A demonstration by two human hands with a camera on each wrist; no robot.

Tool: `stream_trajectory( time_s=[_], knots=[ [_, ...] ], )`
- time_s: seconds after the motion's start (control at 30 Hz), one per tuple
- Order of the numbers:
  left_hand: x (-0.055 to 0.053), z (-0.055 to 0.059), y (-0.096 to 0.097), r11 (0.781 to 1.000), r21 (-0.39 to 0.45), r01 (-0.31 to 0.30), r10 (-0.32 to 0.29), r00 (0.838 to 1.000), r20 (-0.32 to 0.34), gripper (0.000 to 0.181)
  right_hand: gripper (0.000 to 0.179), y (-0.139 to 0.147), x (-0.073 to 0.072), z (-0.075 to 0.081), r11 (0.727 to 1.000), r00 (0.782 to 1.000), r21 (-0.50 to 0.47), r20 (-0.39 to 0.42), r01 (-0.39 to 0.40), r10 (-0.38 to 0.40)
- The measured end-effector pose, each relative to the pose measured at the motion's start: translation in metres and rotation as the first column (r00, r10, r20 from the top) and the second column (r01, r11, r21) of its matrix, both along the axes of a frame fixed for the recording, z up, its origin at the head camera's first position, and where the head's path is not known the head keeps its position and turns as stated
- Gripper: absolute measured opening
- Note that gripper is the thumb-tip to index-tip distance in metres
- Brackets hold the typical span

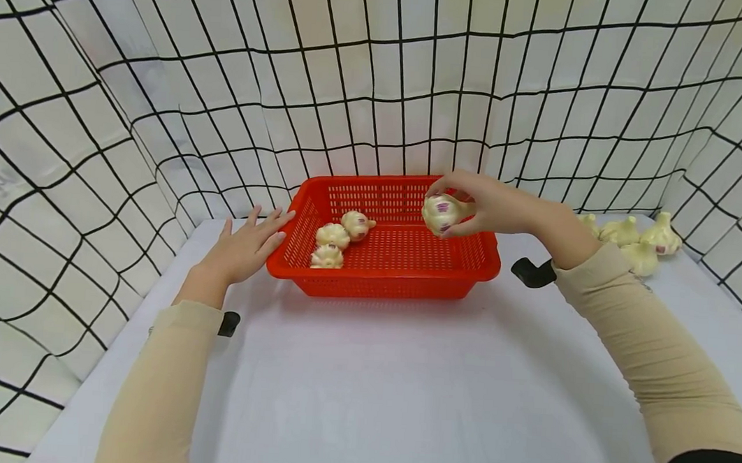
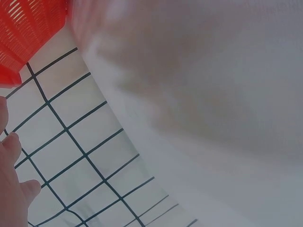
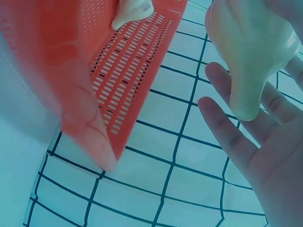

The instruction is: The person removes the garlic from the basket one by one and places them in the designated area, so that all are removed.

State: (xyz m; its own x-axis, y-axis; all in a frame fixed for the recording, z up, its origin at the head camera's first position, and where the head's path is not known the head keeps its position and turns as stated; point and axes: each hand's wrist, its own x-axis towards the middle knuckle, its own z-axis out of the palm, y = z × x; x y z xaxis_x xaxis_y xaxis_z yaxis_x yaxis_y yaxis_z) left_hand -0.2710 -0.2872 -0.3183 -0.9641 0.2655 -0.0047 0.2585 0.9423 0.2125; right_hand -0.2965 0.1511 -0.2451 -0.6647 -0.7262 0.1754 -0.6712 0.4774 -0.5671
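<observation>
A red plastic basket [image 1: 387,283] with slotted walls stands on the white table. Inside it, toward the left, lie three garlic bulbs: one at the back [image 1: 355,225], one in the middle [image 1: 333,236] and one in front [image 1: 327,256]. My right hand [image 1: 482,201] grips another garlic bulb [image 1: 442,214] between thumb and fingers over the right part of the basket. In the right wrist view the stem of this held bulb [image 3: 251,52] points toward the palm. My left hand [image 1: 244,247] has its fingers spread beside the basket's left rim, fingertips at or near it.
Several garlic bulbs [image 1: 641,240] are grouped at the table's far right, partly behind the right forearm. A black wire grid [image 1: 371,99] in front of pale panels closes off the back and both sides. The white tabletop [image 1: 363,378] stretches toward me.
</observation>
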Motion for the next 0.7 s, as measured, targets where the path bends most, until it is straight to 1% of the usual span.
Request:
stream_trajectory(
  time_s=[0.13,0.27,0.47,0.7],
  knots=[
    [0.000,0.000,0.000,1.000,0.002,0.001,-0.001,1.000,0.004,0.064,0.053,0.009,0.007,-0.001,0.998,0.998,0.033,-0.008,0.056,-0.055],
    [-0.001,0.000,0.000,1.000,0.001,0.005,-0.005,1.000,0.006,0.064,0.056,0.020,0.011,-0.003,0.995,0.996,0.030,-0.013,0.090,-0.090],
    [-0.001,0.001,0.000,1.000,0.000,0.004,-0.004,1.000,0.010,0.064,0.056,0.035,0.018,-0.006,0.990,0.991,0.040,-0.033,0.132,-0.130],
    [0.000,0.001,0.002,1.000,0.004,-0.001,0.001,1.000,0.016,0.065,0.058,0.052,0.026,-0.009,0.988,0.987,0.033,-0.047,0.152,-0.150]
  ],
)
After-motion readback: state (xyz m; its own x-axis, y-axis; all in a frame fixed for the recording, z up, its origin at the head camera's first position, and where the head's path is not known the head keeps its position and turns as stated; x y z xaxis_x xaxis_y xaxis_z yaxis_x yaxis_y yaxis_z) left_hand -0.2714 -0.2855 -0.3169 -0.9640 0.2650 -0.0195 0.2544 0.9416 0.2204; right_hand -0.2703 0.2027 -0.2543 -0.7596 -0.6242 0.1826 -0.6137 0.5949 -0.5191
